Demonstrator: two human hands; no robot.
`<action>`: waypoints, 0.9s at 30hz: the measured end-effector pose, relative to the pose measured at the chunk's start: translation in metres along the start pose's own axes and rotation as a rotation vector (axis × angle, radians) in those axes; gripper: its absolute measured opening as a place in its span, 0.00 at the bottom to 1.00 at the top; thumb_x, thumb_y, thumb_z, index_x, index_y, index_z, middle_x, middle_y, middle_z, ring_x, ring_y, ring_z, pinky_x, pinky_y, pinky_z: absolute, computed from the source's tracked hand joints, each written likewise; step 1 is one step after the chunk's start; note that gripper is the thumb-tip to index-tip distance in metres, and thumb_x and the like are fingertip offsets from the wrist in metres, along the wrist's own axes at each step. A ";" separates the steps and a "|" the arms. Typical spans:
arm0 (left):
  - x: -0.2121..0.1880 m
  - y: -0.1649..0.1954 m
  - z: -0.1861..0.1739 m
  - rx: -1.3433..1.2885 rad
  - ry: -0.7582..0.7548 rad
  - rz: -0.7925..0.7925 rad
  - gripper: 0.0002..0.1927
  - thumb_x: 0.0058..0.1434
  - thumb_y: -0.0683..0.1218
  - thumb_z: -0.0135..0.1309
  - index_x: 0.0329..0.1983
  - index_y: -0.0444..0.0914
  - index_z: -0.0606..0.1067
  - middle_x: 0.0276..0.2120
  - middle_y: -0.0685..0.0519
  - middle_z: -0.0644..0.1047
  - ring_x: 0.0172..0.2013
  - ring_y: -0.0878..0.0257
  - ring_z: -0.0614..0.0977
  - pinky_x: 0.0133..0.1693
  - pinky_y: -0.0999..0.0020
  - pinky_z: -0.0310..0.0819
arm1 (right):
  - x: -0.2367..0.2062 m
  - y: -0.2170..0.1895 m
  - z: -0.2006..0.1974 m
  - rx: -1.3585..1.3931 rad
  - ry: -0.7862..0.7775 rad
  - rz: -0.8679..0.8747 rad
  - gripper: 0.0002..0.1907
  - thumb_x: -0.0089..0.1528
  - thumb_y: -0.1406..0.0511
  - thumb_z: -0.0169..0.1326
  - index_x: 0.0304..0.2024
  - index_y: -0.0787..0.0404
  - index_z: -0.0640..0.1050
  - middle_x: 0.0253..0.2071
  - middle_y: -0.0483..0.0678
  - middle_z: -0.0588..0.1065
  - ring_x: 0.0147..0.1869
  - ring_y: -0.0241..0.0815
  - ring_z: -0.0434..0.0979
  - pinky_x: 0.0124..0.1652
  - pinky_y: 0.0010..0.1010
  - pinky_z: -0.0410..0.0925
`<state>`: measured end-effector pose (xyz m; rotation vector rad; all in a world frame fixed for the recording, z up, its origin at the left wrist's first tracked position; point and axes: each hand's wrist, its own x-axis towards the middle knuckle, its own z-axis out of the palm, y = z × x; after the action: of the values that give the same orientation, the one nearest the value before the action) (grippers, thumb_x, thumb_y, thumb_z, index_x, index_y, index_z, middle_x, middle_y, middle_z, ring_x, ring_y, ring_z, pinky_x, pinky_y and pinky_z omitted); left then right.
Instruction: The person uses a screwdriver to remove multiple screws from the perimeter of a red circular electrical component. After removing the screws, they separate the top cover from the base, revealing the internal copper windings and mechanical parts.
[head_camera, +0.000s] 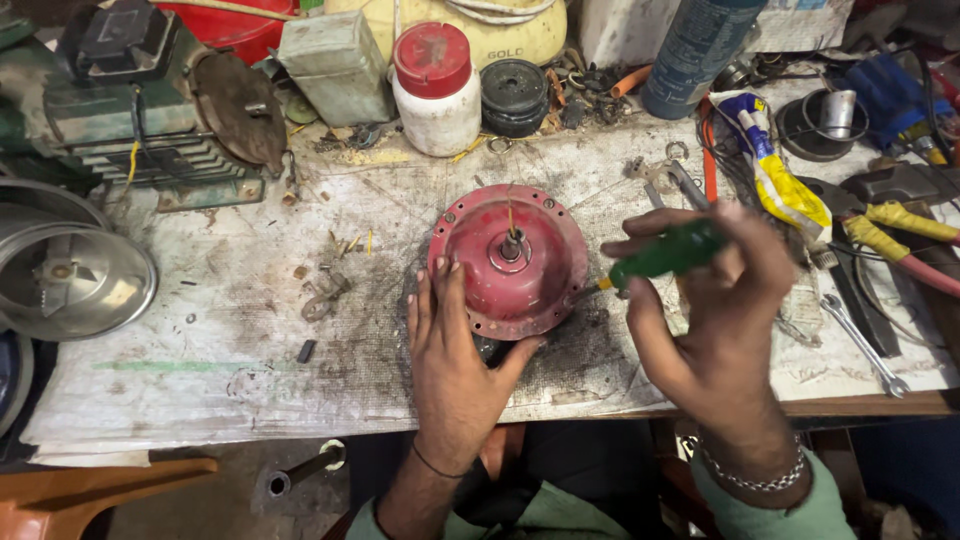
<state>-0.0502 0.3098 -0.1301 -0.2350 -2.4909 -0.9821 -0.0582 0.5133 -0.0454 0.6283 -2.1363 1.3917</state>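
We log a red cover (508, 262) — round, flanged, with a short shaft standing at its centre — lying near the front middle of the table (200, 330). Our left hand (452, 360) rests flat against its near-left rim, fingers (440, 290) together and extended, clamped on nothing. Our right hand (712, 310) hangs just right of the cover, fingers closed around a green-handled screwdriver (662, 255) whose tip meets the cover's right edge. Left on the table: a green motor (120, 110) and a steel bowl (70, 280). Behind the cover: a white jar (437, 95) with a red lid and a black pulley (514, 95). At right — a spanner (865, 345) and yellow-handled pliers (890, 235).
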 end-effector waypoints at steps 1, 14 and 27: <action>0.000 0.000 0.000 0.000 0.002 0.000 0.57 0.45 0.57 0.74 0.71 0.30 0.57 0.69 0.30 0.62 0.70 0.31 0.62 0.69 0.40 0.51 | 0.000 0.000 0.000 0.168 0.005 0.014 0.35 0.63 0.77 0.49 0.69 0.59 0.52 0.62 0.56 0.67 0.60 0.45 0.78 0.63 0.41 0.74; 0.000 -0.001 0.000 0.012 -0.007 0.002 0.58 0.46 0.58 0.74 0.71 0.30 0.57 0.69 0.30 0.62 0.70 0.32 0.61 0.69 0.39 0.50 | -0.007 0.007 -0.002 -0.149 -0.046 0.006 0.43 0.59 0.78 0.61 0.70 0.51 0.56 0.53 0.57 0.69 0.53 0.47 0.79 0.51 0.39 0.77; -0.001 -0.003 0.001 0.007 0.000 0.012 0.58 0.45 0.57 0.74 0.71 0.29 0.56 0.69 0.30 0.62 0.70 0.31 0.62 0.70 0.40 0.50 | -0.002 0.000 -0.003 0.023 -0.097 -0.059 0.37 0.60 0.80 0.57 0.66 0.58 0.57 0.56 0.59 0.66 0.58 0.48 0.77 0.55 0.36 0.76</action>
<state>-0.0502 0.3083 -0.1327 -0.2474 -2.4893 -0.9685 -0.0562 0.5167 -0.0456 0.7759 -2.1605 1.3816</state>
